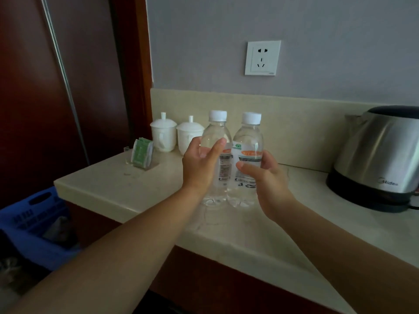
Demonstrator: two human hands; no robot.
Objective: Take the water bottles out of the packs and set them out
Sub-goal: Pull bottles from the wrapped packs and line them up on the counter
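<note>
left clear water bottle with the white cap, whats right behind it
A white lidded ceramic cup stands behind the clear plastic left bottle, in front of the beige backsplash. The bottle and the left hand cover the cup's right side and lower part.

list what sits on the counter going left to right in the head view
tea sachet holder → first lidded white cup → second lidded white cup → left water bottle → right water bottle → steel kettle
</note>
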